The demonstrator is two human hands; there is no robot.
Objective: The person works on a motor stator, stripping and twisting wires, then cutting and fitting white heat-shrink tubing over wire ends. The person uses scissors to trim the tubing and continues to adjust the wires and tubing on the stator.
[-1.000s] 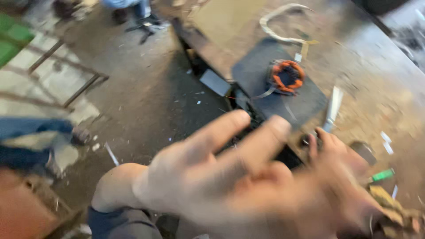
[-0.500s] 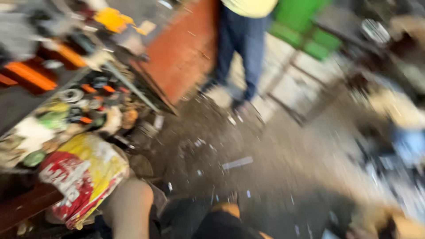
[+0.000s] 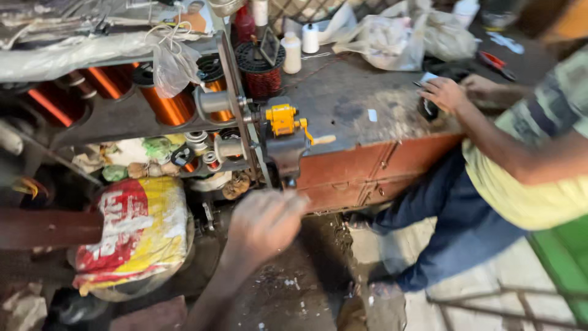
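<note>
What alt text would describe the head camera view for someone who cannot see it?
The wearer's hand, blurred, reaches toward a yellow-topped winding machine at the edge of a cluttered workbench. Copper wire spools fill shelves beside it; another person works on the right.

blurred hand (image 3: pixel 264 224), fingers (image 3: pixel 294 202) indistinct

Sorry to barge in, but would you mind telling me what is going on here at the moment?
The person wearing the camera reaches one blurred hand toward the yellow hand-crank winder clamped at the edge of the workbench; the hand is empty and which hand it is cannot be told. Spools of copper wire sit on a rack to the left, above a red and yellow sack. At the right, a co-worker in a yellow shirt stands at the bench with a hand on a small dark object.
</note>
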